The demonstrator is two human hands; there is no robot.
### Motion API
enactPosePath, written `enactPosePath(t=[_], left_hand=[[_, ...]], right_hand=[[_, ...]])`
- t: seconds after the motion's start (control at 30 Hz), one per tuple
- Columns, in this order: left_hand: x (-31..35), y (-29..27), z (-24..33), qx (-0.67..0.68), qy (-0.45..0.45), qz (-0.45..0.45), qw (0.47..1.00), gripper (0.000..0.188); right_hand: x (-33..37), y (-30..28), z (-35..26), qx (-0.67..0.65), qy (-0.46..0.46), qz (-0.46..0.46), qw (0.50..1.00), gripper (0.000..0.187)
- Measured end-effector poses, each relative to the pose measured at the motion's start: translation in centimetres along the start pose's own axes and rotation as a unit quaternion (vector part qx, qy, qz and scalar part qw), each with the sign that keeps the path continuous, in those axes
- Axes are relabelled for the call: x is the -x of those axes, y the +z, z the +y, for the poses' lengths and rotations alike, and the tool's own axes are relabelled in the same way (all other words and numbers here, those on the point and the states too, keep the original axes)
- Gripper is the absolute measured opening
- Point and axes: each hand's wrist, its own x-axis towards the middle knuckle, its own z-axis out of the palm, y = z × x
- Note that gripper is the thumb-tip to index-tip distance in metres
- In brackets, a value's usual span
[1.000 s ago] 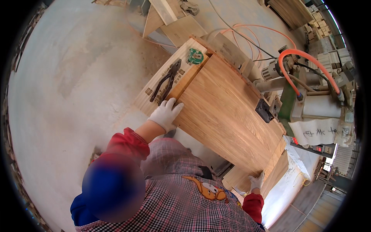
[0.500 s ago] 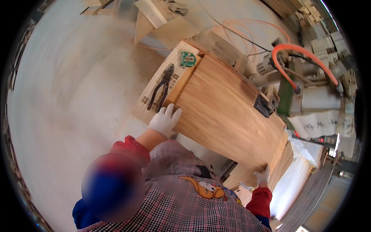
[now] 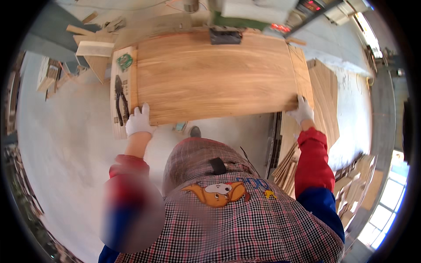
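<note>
A broad wooden panel (image 3: pixel 215 79) lies crosswise in front of me, with narrower strips of wood along its left and right ends. At its near left corner, my left hand (image 3: pixel 139 122), in a white glove, is closed over the edge. My right hand (image 3: pixel 302 110), also gloved in white, grips the near right corner; part of its fingers is hidden. Dark long-handled pliers (image 3: pixel 119 98) rest on a pale printed board (image 3: pixel 115 122) beyond the left end, close to my left hand. A green roll (image 3: pixel 124 62) sits on the same board, farther away.
A black block (image 3: pixel 226 36) stands at the panel's far edge, before a green machine part (image 3: pixel 239 21). Wood offcuts (image 3: pixel 94 49) lie at the far left. More boards (image 3: pixel 326 96) are stacked to the right, with thin strips (image 3: pixel 287 166) below them.
My view has swung to the right, so the panel now lies nearly level across it. Both hands remain at the panel's near side, and the right one now shows at its corner.
</note>
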Motion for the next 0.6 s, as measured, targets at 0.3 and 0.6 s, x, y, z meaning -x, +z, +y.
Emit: enactPosePath(t=[0.3,0.6], left_hand=[[-0.8,0.5,-0.4,-0.049,0.023,0.000,0.999,0.091],[-1.2,0.2,0.4,-0.048,0.000,-0.032,0.998,0.092]], right_hand=[[1.0,-1.3,-1.1,-0.015,0.031,-0.021,0.999,0.086],[1.3,-2.0,-0.8,-0.041,0.026,-0.019,0.999,0.081]])
